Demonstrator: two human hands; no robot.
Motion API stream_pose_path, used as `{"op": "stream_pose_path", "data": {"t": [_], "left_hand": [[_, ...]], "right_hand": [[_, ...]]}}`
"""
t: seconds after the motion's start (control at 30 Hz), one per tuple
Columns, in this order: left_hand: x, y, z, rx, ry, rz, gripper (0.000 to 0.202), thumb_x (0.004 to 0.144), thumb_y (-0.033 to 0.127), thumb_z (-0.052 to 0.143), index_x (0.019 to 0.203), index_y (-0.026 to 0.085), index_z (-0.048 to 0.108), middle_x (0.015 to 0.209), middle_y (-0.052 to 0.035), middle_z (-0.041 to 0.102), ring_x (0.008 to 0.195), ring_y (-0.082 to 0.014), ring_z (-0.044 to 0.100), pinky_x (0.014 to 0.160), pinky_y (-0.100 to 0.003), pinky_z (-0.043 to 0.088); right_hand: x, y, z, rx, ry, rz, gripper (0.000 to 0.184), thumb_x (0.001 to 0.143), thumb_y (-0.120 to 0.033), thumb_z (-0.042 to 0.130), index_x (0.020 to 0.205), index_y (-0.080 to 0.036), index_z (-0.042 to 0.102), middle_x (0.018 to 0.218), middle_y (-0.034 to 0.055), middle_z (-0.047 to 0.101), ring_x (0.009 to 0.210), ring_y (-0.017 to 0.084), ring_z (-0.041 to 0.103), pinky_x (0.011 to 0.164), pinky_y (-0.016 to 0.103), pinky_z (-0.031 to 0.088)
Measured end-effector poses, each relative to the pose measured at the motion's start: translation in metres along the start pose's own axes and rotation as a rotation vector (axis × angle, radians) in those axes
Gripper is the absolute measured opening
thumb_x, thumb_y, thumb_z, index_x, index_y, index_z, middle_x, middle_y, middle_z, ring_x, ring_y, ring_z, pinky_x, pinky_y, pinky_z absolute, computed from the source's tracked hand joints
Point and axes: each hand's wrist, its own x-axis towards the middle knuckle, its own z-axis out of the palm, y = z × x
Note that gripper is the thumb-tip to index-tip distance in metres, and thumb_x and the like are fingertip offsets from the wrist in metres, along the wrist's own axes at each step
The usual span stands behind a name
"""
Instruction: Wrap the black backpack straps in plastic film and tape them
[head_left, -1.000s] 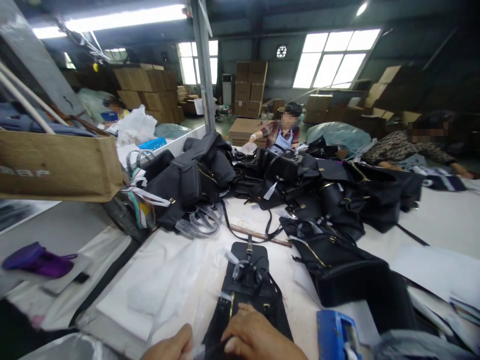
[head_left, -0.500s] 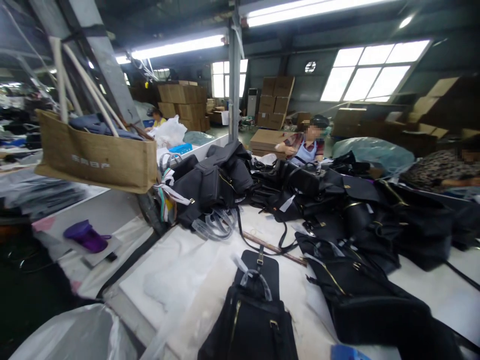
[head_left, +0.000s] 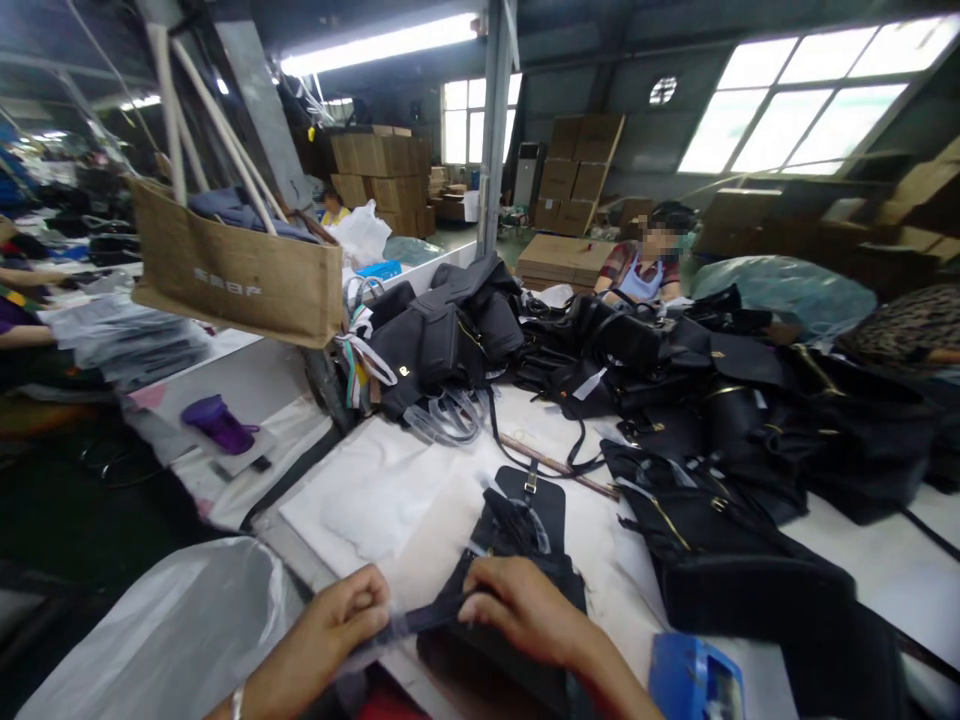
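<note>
A black strap (head_left: pixel 426 618) runs between my two hands, low in the middle of the head view. My left hand (head_left: pixel 341 620) is closed on its left end, where clear plastic film shows beside the fingers. Gripping the other end, my right hand (head_left: pixel 521 610) has thumb and fingers pressed together. Beneath both hands lies a black backpack (head_left: pixel 480 665), partly covered by them. Its flap (head_left: pixel 551 505) with a gold buckle is spread out on the white tabletop (head_left: pixel 352 500).
Black bags (head_left: pixel 720 400) are heaped across the back and right. A blue tape dispenser-like object (head_left: pixel 679 675) stands at front right. A brown tote (head_left: pixel 240 285) hangs at left above a purple cup (head_left: pixel 221 425). Pale plastic (head_left: pixel 172 640) fills the lower left. A co-worker (head_left: pixel 641 270) sits beyond the heap.
Both my hands have come into view from below, holding the black strap over the backpack. The view has swung left and tilted downward a little.
</note>
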Motion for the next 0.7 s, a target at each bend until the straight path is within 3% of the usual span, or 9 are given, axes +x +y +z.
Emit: {"op": "stream_pose_path", "data": {"t": [0.13,0.23,0.5,0.7], "left_hand": [[0.038,0.014,0.008,-0.068,-0.162,0.018,0.026,0.075,0.037,0.068,0.081,0.015,0.054,0.062,0.0060,0.054,0.054,-0.0077,0.044,0.053,-0.021,0.027],[0.057,0.018,0.014,-0.134,-0.232,-0.036,0.033,0.069,0.041,0.073,0.081,0.014,0.056,0.059,0.0046,0.057,0.051,-0.0075,0.044,0.051,-0.021,0.025],[0.089,0.009,0.017,-0.220,-0.227,-0.149,0.040,0.058,0.045,0.080,0.067,0.014,0.056,0.056,0.0029,0.060,0.049,-0.0089,0.047,0.052,-0.021,0.028],[0.099,0.007,0.023,-0.162,-0.309,-0.094,0.031,0.070,0.042,0.071,0.068,0.015,0.054,0.057,0.0044,0.056,0.053,-0.0091,0.045,0.054,-0.021,0.030]], "right_hand": [[-0.011,-0.011,-0.034,-0.185,0.128,0.038,0.018,0.093,-0.033,0.047,0.090,-0.021,0.059,0.085,-0.0011,0.063,0.078,0.013,0.057,0.070,0.023,0.036],[-0.015,-0.021,-0.042,-0.339,0.178,0.101,0.017,0.093,-0.034,0.047,0.089,-0.022,0.058,0.086,-0.0010,0.062,0.078,0.014,0.055,0.070,0.026,0.034],[-0.006,-0.031,-0.040,-0.491,0.169,0.190,0.018,0.092,-0.035,0.049,0.084,-0.020,0.057,0.083,0.0004,0.063,0.076,0.015,0.056,0.069,0.027,0.035],[0.013,-0.033,-0.020,-0.493,0.111,0.203,0.015,0.090,-0.034,0.053,0.087,-0.020,0.058,0.085,0.0010,0.065,0.080,0.016,0.060,0.071,0.028,0.035]]}}
